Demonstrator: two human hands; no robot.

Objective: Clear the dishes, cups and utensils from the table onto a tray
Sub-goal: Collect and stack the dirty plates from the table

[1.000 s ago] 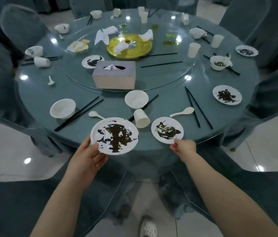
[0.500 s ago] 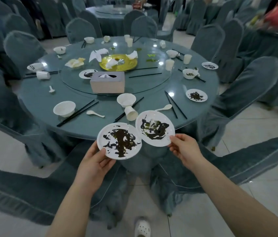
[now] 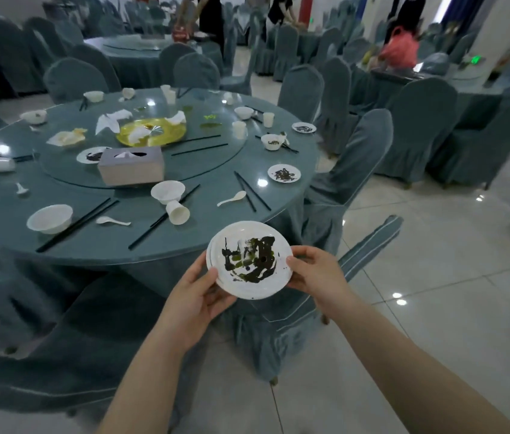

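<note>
Two white plates smeared with dark sauce are stacked [image 3: 249, 260] in front of me, off the table's near edge. My left hand [image 3: 199, 292] grips the stack from the lower left and my right hand [image 3: 314, 275] grips its right rim. The round table [image 3: 9, 211] still carries white bowls [image 3: 49, 218] [image 3: 167, 191], a tipped cup [image 3: 178, 212], spoons [image 3: 232, 198], black chopsticks [image 3: 252, 191], and more dirty plates [image 3: 284, 173]. No tray is in view.
A grey tissue box [image 3: 131, 166] and a yellow dish [image 3: 151, 131] sit on the glass turntable among crumpled napkins. Covered chairs [image 3: 352, 170] ring the table, one right below my hands. Tiled floor lies to the right. People stand at far tables.
The two plates, held apart half a second ago, are now stacked and held by both hands. My view has swung right and back from the table.
</note>
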